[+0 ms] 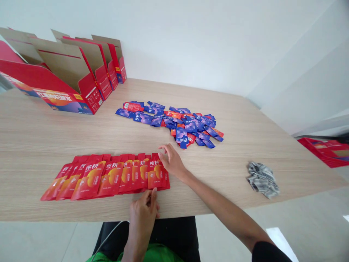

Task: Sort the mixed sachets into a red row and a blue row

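A row of overlapping red pouches (111, 178) with yellow fruit pictures lies along the front of the table. At the row's right end, my left hand (144, 207) has its thumb and curled fingers closed at the bottom edge of the last upper pouch (155, 174). My right hand (173, 162) is by that pouch's top right corner, thumb and index finger apart and curved, gripping nothing that I can see. Beyond the hands lies a loose pile of blue sachets (190, 124), with some red sachets (133, 106) mixed in.
Several open red cartons (92, 95) stand in a line at the back left, against the wall. A crumpled grey striped cloth (263, 180) lies on the table (229, 167) at right. Past the table's right edge is a red box (324, 149).
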The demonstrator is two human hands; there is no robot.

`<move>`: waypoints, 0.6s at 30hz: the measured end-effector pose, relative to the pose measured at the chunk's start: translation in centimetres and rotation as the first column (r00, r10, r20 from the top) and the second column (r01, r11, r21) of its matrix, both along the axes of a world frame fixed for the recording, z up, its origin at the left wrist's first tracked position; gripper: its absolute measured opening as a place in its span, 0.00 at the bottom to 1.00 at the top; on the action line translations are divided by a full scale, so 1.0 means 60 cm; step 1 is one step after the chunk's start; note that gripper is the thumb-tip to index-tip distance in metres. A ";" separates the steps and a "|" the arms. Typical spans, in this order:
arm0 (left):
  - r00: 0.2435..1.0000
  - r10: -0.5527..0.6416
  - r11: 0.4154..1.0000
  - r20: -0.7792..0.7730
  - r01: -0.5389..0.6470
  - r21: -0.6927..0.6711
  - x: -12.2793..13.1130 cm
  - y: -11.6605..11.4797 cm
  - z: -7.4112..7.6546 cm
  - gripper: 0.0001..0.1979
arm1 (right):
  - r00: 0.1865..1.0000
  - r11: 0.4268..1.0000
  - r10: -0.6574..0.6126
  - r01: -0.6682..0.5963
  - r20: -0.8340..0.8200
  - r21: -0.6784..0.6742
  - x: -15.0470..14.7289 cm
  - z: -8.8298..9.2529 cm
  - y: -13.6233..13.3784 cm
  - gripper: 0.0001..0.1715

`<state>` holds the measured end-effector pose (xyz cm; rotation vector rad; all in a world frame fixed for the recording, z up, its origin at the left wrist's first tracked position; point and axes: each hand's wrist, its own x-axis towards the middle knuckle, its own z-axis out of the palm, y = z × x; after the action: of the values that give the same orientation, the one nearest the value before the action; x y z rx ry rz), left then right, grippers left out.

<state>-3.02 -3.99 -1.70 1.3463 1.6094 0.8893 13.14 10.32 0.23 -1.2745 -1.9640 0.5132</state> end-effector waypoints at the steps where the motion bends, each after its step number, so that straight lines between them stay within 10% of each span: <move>1: 1.000 -0.010 1.000 0.005 0.009 0.013 -0.001 -0.001 0.001 0.24 | 0.999 0.999 0.014 -0.013 -0.032 0.032 0.016 0.008 0.000 0.15; 6: 0.994 -0.100 0.992 0.035 0.097 0.086 0.004 -0.007 0.010 0.23 | 0.965 0.939 -0.251 0.263 -0.080 0.221 0.186 0.045 0.035 0.20; 11: 0.998 -0.042 0.990 0.044 0.035 0.139 0.010 -0.015 0.025 0.22 | 0.614 0.622 -0.782 0.777 0.103 0.091 0.406 0.054 0.127 0.22; 14: 0.998 -0.028 0.987 0.053 0.019 0.159 0.012 -0.016 0.032 0.23 | 0.566 0.556 -0.758 0.821 0.323 -0.133 0.475 0.048 0.165 0.25; 18: 0.997 -0.019 0.987 0.072 0.007 0.161 0.014 -0.015 0.032 0.22 | 0.680 0.636 -0.631 0.729 0.373 -0.254 0.496 0.037 0.186 0.26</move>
<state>-2.21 -4.89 0.21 1.4158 1.4976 1.0674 42.87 21.46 2.46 -2.3069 -1.3971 0.3533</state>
